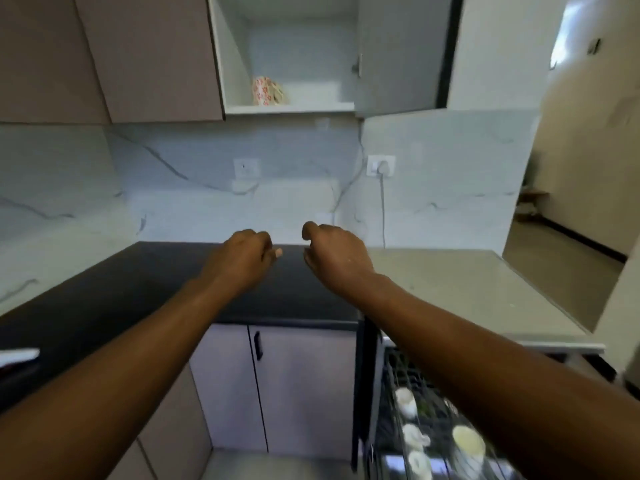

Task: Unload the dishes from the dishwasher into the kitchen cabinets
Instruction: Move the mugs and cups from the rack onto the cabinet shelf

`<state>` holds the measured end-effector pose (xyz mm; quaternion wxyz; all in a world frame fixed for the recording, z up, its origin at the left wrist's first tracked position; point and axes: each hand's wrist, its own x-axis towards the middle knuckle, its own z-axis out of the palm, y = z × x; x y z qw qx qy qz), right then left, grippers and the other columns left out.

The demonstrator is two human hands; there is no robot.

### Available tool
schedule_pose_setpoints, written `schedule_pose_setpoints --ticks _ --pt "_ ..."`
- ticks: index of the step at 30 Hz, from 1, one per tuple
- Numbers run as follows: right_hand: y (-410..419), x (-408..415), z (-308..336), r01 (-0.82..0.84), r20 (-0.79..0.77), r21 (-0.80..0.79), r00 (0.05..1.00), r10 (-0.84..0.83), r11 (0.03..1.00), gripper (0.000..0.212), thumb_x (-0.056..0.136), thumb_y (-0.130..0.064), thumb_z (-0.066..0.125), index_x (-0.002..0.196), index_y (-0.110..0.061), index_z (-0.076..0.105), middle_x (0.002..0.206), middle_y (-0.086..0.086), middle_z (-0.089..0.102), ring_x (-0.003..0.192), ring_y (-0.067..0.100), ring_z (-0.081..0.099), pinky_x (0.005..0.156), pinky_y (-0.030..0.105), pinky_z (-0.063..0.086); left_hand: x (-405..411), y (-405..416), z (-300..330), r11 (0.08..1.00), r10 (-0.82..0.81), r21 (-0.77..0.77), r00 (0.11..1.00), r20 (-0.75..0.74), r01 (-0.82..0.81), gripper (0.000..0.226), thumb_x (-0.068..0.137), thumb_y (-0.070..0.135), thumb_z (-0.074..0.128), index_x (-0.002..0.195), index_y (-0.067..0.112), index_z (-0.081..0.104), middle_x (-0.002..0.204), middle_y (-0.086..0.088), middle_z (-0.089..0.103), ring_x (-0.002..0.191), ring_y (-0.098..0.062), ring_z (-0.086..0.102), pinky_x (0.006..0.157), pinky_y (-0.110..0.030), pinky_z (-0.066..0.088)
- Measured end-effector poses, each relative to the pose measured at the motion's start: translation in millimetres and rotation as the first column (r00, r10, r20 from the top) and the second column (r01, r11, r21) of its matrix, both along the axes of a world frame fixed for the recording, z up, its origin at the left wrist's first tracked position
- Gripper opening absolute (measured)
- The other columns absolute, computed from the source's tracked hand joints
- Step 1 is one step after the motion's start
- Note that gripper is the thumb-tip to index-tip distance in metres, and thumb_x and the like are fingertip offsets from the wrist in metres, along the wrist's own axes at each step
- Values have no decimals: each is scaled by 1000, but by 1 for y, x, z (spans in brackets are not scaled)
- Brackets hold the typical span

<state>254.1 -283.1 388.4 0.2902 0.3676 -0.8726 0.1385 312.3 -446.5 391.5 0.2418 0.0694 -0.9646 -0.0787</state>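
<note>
Two bare hands of yours hang in the air above the black counter (pixel 145 278), and the rest is best placed from that counter. Largest first: the open cabinet (pixel 287 57) sits high over the counter's far edge, its door swung out to the right. The dishwasher rack (pixel 408 386) stands pulled out below the counter's right end. Your left hand (pixel 242 258) hovers over the counter's back edge, fingers curled loosely inward, holding nothing. Your right hand (pixel 336 254) hovers just beside it, also loosely curled and holding nothing. One patterned mug (pixel 266 91) stands on the cabinet's bottom shelf at its left side. Several white cups (pixel 467 445) sit in the rack, blurred.
</note>
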Motion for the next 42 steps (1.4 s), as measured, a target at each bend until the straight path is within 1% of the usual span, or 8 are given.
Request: schedule_pose_setpoints --ticks 3,10,14,18,22,29,35,42 --pt "55 28 -19 10 36 42 999 -11 999 21 91 -18 51 110 -9 54 97 13 65 86 33 62 62 32 43 36 53 -23 1000 -17 26 995 97 15 32 95 40 49 95 10 62 95 -9 60 88 -28 58 75 -39 51" --pt "151 87 -42 84 78 81 993 -91 993 22 91 -18 51 110 -8 54 99 15 65 89 33 61 61 31 37 99 161 -72 983 -151 126 978 146 133 30 96 38 49 92 9 59 94 -7 58 83 -22 56 69 -34 47" --pt "200 109 -68 94 163 76 981 -106 993 24 92 -24 54 112 -11 54 99 10 65 90 30 60 63 31 39 120 205 -98 953 -235 228 963 129 202 27 94 37 52 103 13 61 106 -5 60 95 -21 57 81 -38 50" --pt "242 126 -105 88 246 134 962 -119 987 25 92 -26 55 112 -11 54 97 11 66 88 31 60 65 33 45 149 242 -134 947 -208 282 961 183 152 28 94 35 54 107 12 60 109 -7 61 96 -22 58 84 -40 51" --pt "270 126 -135 101 322 160 935 -149 982 25 92 -26 54 112 -11 53 97 11 65 84 30 61 68 37 52 155 253 -164 953 -212 270 937 278 136 30 93 34 55 109 10 58 111 -9 60 96 -23 57 81 -34 49" --pt "299 68 -201 77 450 164 881 -144 983 32 90 -28 59 116 -12 50 100 10 65 86 29 61 69 36 51 93 284 -219 937 -194 340 932 305 83 30 90 31 62 110 9 59 111 -10 62 96 -24 59 82 -38 52" --pt "329 -30 -308 81 601 198 777 -186 977 61 84 -33 67 135 -15 40 127 12 55 110 29 55 88 36 46 11 326 -328 921 -145 388 897 418 -33 32 85 30 67 110 12 58 110 -7 63 98 -22 59 76 -29 44" --pt "360 -136 -446 59 700 342 649 -296 938 87 72 -41 77 140 -16 30 140 17 40 124 35 43 101 42 35 -61 358 -460 947 27 246 812 583 -207 36 82 31 67 114 17 56 111 -3 61 102 -23 56 83 -32 46"
